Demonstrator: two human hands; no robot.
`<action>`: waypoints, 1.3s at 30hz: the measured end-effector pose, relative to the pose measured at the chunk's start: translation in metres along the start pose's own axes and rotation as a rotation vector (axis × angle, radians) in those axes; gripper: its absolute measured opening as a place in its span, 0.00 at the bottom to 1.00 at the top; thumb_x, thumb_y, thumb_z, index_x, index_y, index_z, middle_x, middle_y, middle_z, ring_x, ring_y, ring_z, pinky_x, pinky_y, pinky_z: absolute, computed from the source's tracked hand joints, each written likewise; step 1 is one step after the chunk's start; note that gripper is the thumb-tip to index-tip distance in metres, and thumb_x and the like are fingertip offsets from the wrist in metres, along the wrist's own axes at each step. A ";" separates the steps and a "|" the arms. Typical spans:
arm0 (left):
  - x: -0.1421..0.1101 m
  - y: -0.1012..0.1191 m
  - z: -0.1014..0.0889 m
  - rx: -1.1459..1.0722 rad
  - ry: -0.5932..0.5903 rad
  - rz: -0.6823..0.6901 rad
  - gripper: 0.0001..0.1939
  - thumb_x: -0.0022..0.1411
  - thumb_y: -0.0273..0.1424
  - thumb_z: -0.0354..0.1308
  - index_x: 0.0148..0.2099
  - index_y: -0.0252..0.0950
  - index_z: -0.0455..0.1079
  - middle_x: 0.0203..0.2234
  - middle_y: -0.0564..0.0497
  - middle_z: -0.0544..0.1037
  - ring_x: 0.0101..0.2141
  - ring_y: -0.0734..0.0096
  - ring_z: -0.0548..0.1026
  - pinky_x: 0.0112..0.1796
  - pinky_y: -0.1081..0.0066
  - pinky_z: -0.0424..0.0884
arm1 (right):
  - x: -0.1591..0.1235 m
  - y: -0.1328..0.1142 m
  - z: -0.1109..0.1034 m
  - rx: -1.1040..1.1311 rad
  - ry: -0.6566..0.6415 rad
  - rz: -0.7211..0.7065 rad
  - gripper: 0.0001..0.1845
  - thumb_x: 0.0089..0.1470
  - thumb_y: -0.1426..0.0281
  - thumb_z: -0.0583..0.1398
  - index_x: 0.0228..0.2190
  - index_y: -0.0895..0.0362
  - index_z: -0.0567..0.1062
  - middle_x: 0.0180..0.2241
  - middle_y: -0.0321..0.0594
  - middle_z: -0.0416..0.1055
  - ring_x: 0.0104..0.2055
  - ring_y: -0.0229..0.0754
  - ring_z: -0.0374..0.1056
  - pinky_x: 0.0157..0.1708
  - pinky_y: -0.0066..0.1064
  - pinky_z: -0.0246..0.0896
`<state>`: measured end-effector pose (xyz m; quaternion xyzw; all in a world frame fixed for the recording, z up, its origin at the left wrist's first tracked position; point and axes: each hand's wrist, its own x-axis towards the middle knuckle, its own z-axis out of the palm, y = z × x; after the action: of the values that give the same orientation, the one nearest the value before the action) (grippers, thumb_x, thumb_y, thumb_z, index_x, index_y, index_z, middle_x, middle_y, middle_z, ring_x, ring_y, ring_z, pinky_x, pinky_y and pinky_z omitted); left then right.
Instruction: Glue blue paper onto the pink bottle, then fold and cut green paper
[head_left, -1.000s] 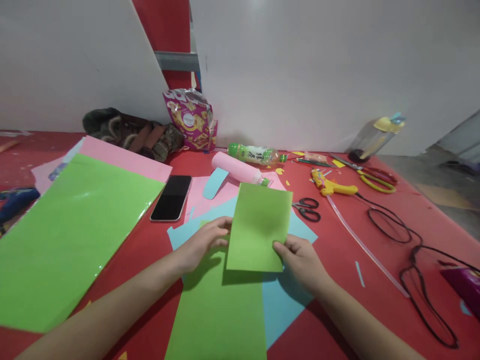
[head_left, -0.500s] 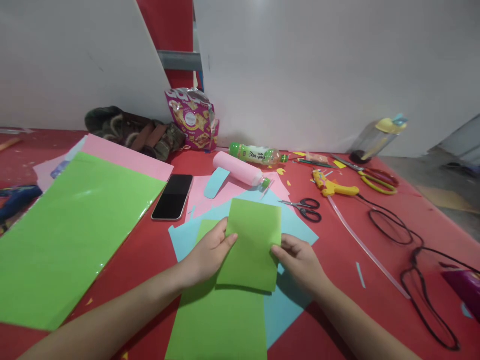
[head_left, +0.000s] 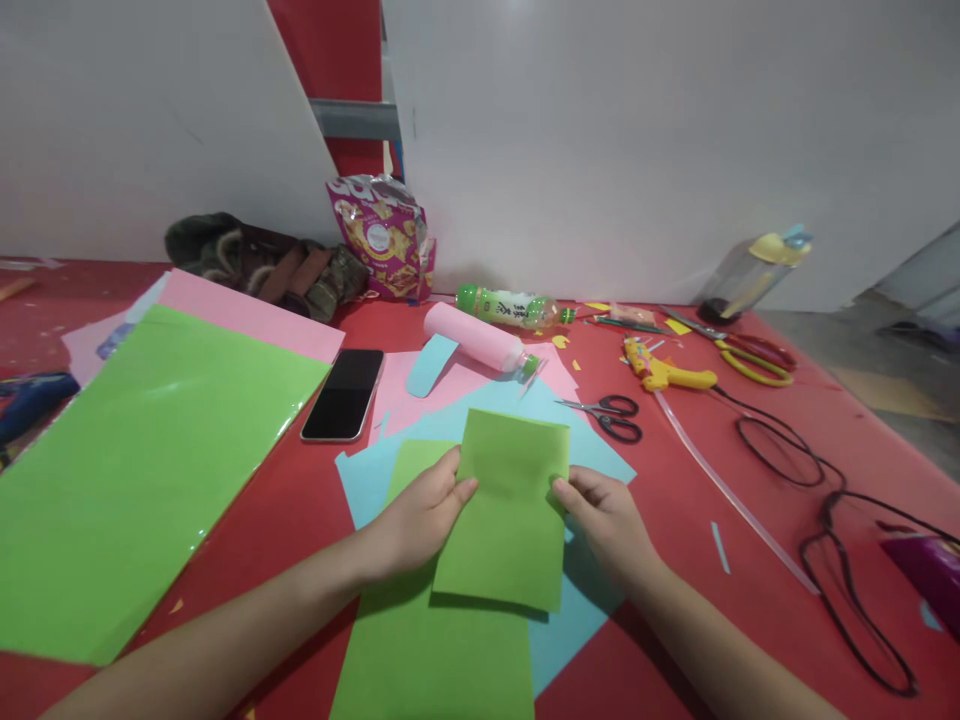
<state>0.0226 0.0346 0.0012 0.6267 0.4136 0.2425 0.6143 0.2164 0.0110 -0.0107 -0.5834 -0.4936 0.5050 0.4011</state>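
Between my two hands is a small piece of green paper [head_left: 510, 520], raised over the table. My left hand [head_left: 424, 510] pinches its left edge, thumb on the front face. On the opposite edge, my right hand [head_left: 604, 515] grips the paper between thumb and fingers. Beneath lies a larger green sheet [head_left: 442, 650], which overlaps a light blue sheet [head_left: 592, 600]. Just beyond the held paper, a bottle wrapped in pink paper [head_left: 480, 340] rests on its side, with a blue paper strip [head_left: 433, 365] against it. Small black-handled scissors [head_left: 611, 415] lie right of the paper.
A packet of green paper [head_left: 165, 470] covers the left side, beside a phone [head_left: 343, 395]. A snack bag [head_left: 386, 240] and a drink bottle [head_left: 514, 307] are at the back. To the right are a yellow glue gun [head_left: 667, 372], its black cord [head_left: 832, 500] and larger scissors [head_left: 757, 362].
The held green paper has come slightly down and to the right, and shows more of its length. My right hand has shifted a little rightward; both hands keep their hold.
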 end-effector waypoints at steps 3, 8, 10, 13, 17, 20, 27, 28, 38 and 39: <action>0.000 0.000 0.001 0.000 -0.011 0.005 0.20 0.61 0.35 0.41 0.55 0.35 0.50 0.53 0.43 0.60 0.54 0.61 0.55 0.49 0.60 0.59 | 0.000 -0.003 0.002 0.182 -0.096 0.080 0.14 0.38 0.60 0.60 0.24 0.58 0.69 0.20 0.36 0.67 0.24 0.39 0.64 0.27 0.29 0.59; 0.001 0.001 0.000 0.041 -0.018 0.000 0.21 0.61 0.35 0.41 0.55 0.33 0.50 0.53 0.43 0.60 0.54 0.62 0.56 0.50 0.61 0.57 | 0.002 0.000 0.001 0.179 -0.048 0.110 0.14 0.36 0.60 0.61 0.21 0.59 0.69 0.18 0.35 0.66 0.22 0.37 0.63 0.26 0.29 0.59; 0.001 0.001 -0.001 0.046 -0.023 0.001 0.21 0.61 0.35 0.40 0.55 0.33 0.50 0.53 0.42 0.60 0.54 0.62 0.56 0.50 0.62 0.57 | 0.003 0.002 0.001 0.060 0.046 0.086 0.16 0.38 0.59 0.59 0.15 0.59 0.67 0.14 0.33 0.62 0.18 0.34 0.58 0.21 0.26 0.55; 0.001 0.000 -0.001 0.031 -0.044 0.007 0.22 0.61 0.35 0.40 0.56 0.33 0.50 0.53 0.43 0.60 0.53 0.61 0.57 0.49 0.62 0.58 | 0.003 0.003 0.000 0.044 0.057 0.052 0.15 0.38 0.59 0.59 0.15 0.59 0.67 0.13 0.32 0.60 0.17 0.33 0.55 0.19 0.25 0.53; 0.001 -0.002 0.000 0.058 -0.085 0.013 0.22 0.61 0.35 0.41 0.57 0.34 0.50 0.53 0.44 0.61 0.53 0.59 0.57 0.50 0.60 0.56 | 0.003 -0.001 -0.001 0.147 -0.017 0.040 0.12 0.36 0.61 0.60 0.21 0.57 0.68 0.16 0.32 0.61 0.19 0.34 0.57 0.22 0.27 0.55; 0.000 -0.004 0.001 0.068 -0.074 -0.048 0.24 0.59 0.36 0.43 0.56 0.33 0.51 0.52 0.42 0.62 0.54 0.56 0.54 0.50 0.58 0.55 | 0.004 -0.001 -0.002 -0.033 0.162 -0.023 0.18 0.39 0.61 0.57 0.11 0.56 0.56 0.12 0.28 0.48 0.16 0.30 0.45 0.17 0.24 0.46; 0.000 -0.004 -0.004 0.036 -0.138 -0.029 0.22 0.59 0.34 0.44 0.55 0.34 0.53 0.42 0.44 0.70 0.46 0.62 0.64 0.46 0.63 0.59 | 0.006 0.003 -0.005 -0.200 0.247 -0.080 0.19 0.41 0.61 0.53 0.11 0.55 0.52 0.13 0.28 0.42 0.17 0.30 0.40 0.16 0.24 0.39; 0.001 -0.004 -0.004 0.031 -0.158 -0.054 0.22 0.58 0.33 0.45 0.55 0.35 0.53 0.37 0.46 0.71 0.41 0.64 0.68 0.42 0.65 0.63 | 0.006 0.004 -0.005 -0.209 0.246 -0.088 0.19 0.42 0.61 0.53 0.11 0.55 0.51 0.13 0.28 0.42 0.17 0.30 0.40 0.16 0.24 0.38; 0.004 -0.003 0.000 -0.028 -0.050 -0.113 0.16 0.59 0.38 0.42 0.38 0.33 0.65 0.27 0.50 0.72 0.30 0.70 0.69 0.34 0.71 0.65 | 0.003 0.002 0.002 -0.108 0.072 -0.036 0.15 0.39 0.63 0.56 0.12 0.57 0.58 0.13 0.29 0.49 0.17 0.31 0.47 0.19 0.25 0.46; 0.004 -0.003 -0.001 -0.025 -0.076 -0.108 0.16 0.59 0.38 0.42 0.39 0.32 0.65 0.28 0.49 0.73 0.30 0.69 0.69 0.34 0.70 0.65 | 0.003 0.001 0.002 -0.060 0.039 -0.014 0.12 0.38 0.63 0.57 0.14 0.57 0.62 0.15 0.30 0.54 0.18 0.32 0.51 0.20 0.25 0.49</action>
<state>0.0238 0.0382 -0.0030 0.6047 0.4199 0.1901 0.6495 0.2144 0.0133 -0.0127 -0.6015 -0.5045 0.4758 0.3966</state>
